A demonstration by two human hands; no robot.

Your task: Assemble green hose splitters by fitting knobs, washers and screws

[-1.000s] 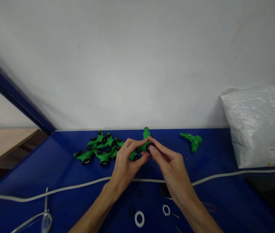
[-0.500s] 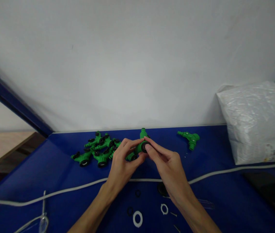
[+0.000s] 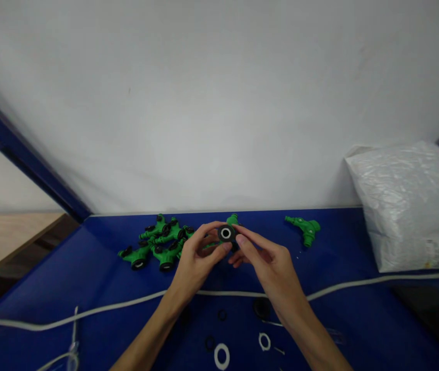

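Note:
Both hands meet over the middle of the blue table (image 3: 87, 278) and hold one green hose connector (image 3: 227, 232). Its black round end, with a white ring inside, faces me. My left hand (image 3: 196, 257) grips the connector's body from the left. My right hand (image 3: 265, 260) has its fingertips on the black end from the right. A pile of several green connectors with black caps (image 3: 157, 242) lies just left of my left hand. One single green connector (image 3: 306, 228) lies apart to the right.
A white cable (image 3: 87, 309) runs across the table under my forearms. Small black and white rings (image 3: 222, 355) lie near the front edge. A white plastic bag (image 3: 408, 201) sits at the right by the white wall. A blue frame bar (image 3: 21, 159) slants at the left.
The connector has been turned so its black end with the white ring now faces me. Both hands stayed on it, close together.

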